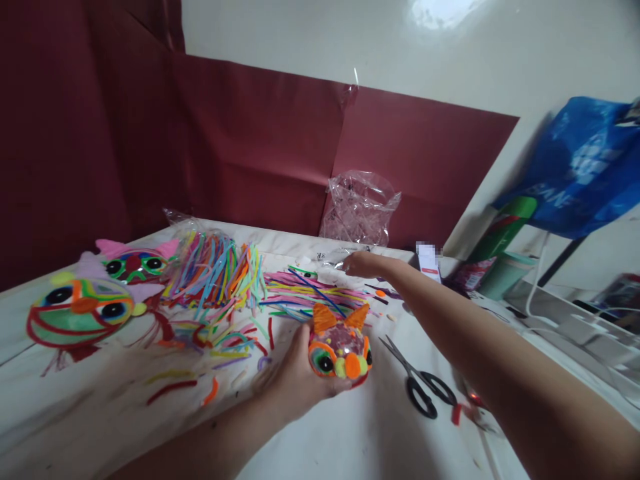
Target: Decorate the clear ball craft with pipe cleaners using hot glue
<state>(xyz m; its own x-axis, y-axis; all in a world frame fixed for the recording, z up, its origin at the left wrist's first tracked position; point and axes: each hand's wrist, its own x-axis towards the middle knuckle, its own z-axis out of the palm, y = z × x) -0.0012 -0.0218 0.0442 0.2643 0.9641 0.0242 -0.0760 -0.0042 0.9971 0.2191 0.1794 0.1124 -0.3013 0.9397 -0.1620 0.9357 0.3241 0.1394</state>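
Note:
My left hand [293,377] grips a small round craft animal [340,348] with orange ears, an orange pompom nose and a big black eye, held just above the white table [350,440]. My right hand [361,264] stretches far across the table and rests at a flat clear plastic packet [334,256] near the back edge; whether its fingers hold anything I cannot tell. Between the hands lies a spread of coloured pipe cleaners [305,293].
Black scissors [417,381] lie open right of the craft animal. Two finished craft faces [83,312] [136,262] sit at the left, beside a bagged bundle of pipe cleaners [215,267]. A crumpled clear bag [359,208] stands at the back. A blue bag [583,167] hangs at right.

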